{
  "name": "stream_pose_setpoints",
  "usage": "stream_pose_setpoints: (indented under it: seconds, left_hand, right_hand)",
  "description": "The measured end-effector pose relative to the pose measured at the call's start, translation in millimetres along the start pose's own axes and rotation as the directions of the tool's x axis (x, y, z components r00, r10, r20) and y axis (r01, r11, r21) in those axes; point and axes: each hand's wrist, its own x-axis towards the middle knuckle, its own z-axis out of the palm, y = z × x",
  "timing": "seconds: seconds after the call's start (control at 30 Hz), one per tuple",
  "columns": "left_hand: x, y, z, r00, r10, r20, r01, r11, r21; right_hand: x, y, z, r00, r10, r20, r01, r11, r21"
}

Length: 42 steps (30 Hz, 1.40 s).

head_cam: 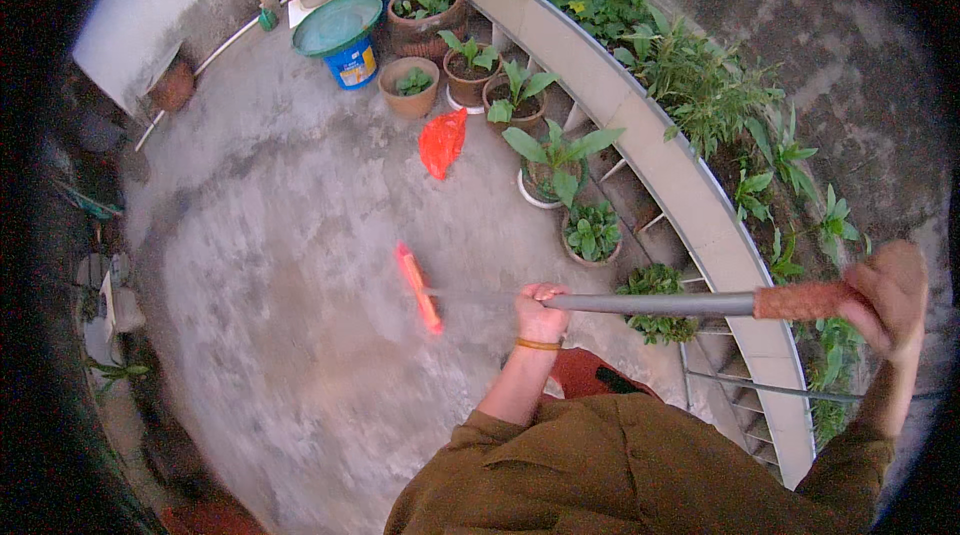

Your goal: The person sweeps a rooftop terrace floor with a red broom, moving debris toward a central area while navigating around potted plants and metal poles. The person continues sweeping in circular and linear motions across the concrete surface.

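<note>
My left hand [541, 314], with a yellowish band at the wrist, is closed around the lower grey pole [652, 303] of a long-handled floor tool. At the pole's upper end is a reddish-brown grip [799, 300]. My right hand [889, 299], blurred, wraps that end at the far right. On the concrete floor to the left lies the tool's narrow orange-red head [418, 287]. Blur hides whether it is a broom, mop or squeegee. Farther ahead, a crumpled red plastic bag [442, 143] rests on the floor, apart from the head.
Several potted leafy plants [553, 160] line the right side, beside a raised planter's pale ledge [675, 190]. A blue bucket [351, 68] with a green basin [337, 23] on top stands ahead. A white pipe [232, 40] runs along the left wall.
</note>
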Motion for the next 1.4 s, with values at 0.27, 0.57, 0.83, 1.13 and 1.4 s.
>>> stream_pose_setpoints:
  seconds: [0.27, 0.57, 0.83, 1.13, 1.4]
  left_hand:
    - [89, -48, 84, 0.976, -0.114, 0.187, 0.084, 0.983, 0.161]
    - [264, -19, 108, 0.994, -0.005, 0.107, -0.079, 0.643, 0.761]
    - [225, -26, 70, 1.0, -0.007, -0.015, 0.016, 0.741, 0.672]
    - [139, -128, 130, 0.993, -0.076, -0.089, 0.107, 0.894, 0.436]
    - [208, -144, 140, 0.961, -0.27, -0.063, 0.272, 0.962, 0.026]
  right_hand:
    - [-13, -3, 35, 0.847, -0.506, -0.162, 0.435, 0.836, -0.336]
    - [59, 41, 174, 0.58, -0.81, -0.08, 0.762, 0.575, -0.296]
    - [42, 95, 156, 0.632, -0.737, -0.24, 0.77, 0.632, 0.085]
    - [-48, 153, 16, 0.406, 0.729, 0.552, -0.862, 0.505, -0.033]
    - [-38, 166, 32, 0.819, 0.443, 0.364, -0.44, 0.893, -0.097]
